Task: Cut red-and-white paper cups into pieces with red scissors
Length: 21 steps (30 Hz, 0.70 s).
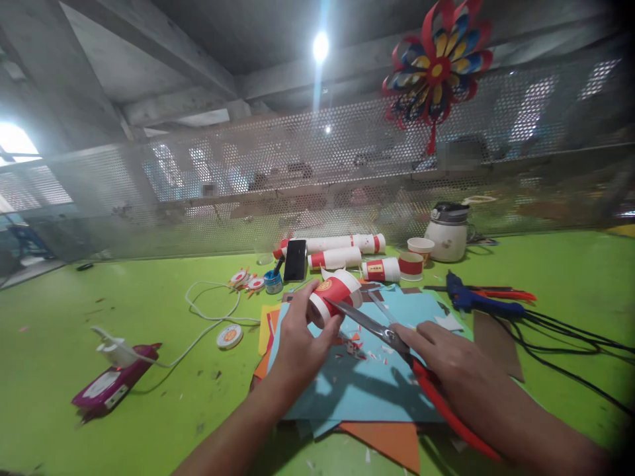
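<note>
My left hand is closed around a red and white paper cup, tilted on its side above the blue paper. A cut flap of white paper stands up at the cup's upper edge. In my right hand is a pair of scissors with red handles. Their blade tips reach to the red side of the cup; whether they cut into it I cannot tell. Small red and white paper scraps lie on the blue sheet beneath.
Behind the cup stand more paper cups, stacked cup tubes, a phone and a blue paint jar. At right lie a blue glue gun with black cables and a white kettle. A purple power strip sits left.
</note>
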### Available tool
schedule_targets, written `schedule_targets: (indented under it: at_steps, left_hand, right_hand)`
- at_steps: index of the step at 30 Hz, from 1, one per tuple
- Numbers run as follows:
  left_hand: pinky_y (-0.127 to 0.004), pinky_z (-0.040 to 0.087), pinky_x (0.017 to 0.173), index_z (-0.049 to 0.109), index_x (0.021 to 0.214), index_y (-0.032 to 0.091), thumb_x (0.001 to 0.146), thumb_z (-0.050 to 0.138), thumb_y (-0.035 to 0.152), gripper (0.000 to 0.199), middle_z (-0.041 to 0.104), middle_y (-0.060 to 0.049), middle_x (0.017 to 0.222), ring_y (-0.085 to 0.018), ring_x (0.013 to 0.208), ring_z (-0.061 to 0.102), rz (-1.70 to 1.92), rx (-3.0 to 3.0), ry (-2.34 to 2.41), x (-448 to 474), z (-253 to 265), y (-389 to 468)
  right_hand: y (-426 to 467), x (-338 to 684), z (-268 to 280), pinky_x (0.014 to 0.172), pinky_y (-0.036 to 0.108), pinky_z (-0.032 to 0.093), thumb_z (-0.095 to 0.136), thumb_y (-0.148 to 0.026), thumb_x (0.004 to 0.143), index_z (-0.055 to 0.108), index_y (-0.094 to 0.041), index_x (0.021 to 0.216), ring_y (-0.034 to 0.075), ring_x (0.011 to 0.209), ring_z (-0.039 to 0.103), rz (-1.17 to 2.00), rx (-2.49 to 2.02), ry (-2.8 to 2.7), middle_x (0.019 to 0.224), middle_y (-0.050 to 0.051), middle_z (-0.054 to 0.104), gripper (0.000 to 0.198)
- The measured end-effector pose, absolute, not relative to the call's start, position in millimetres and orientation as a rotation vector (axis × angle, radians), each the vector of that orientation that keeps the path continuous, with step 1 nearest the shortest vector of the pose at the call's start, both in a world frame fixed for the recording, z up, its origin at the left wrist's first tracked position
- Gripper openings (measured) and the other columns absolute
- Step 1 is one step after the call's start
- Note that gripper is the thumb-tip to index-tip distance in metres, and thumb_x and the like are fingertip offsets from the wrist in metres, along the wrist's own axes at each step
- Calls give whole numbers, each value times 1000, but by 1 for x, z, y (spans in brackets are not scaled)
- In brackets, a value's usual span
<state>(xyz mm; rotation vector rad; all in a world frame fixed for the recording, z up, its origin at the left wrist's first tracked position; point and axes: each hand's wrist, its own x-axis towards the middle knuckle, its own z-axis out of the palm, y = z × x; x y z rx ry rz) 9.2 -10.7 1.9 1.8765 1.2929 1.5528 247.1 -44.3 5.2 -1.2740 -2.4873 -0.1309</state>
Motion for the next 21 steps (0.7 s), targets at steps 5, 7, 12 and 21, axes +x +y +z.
schedule_targets:
  at_steps: [5,7,12,21]
  left_hand:
    - [-37,51,80,47,127,19,79,64,34,54,64,-11,109,-22,89,63,1511,1787,1203,8,9,-12]
    - [-37,51,77,46,131,18,79,63,35,57,66,-9,99,-23,86,63,1458,1717,1176,5,14,-11]
    - [-39,50,78,46,134,13,80,61,38,62,67,-9,90,-23,83,63,1320,1583,1129,0,18,-7]
    - [-37,50,85,43,132,12,79,62,36,62,66,-13,107,-22,93,64,1427,1556,1095,9,11,-4]
  right_hand:
    - [-43,246,9,59,41,46,41,-6,81,53,-12,119,26,69,56,-89,-1241,-2460,82,9,54,41]
    - [-41,246,9,61,42,46,41,-5,78,54,-13,120,27,71,56,-81,-1301,-2448,82,9,54,44]
    - [-37,248,9,67,47,46,39,-9,82,55,-13,121,30,78,56,-10,-1439,-2442,87,12,55,43]
    - [-46,245,12,73,46,48,36,-16,91,48,-17,129,25,82,55,243,-1392,-2410,93,10,53,39]
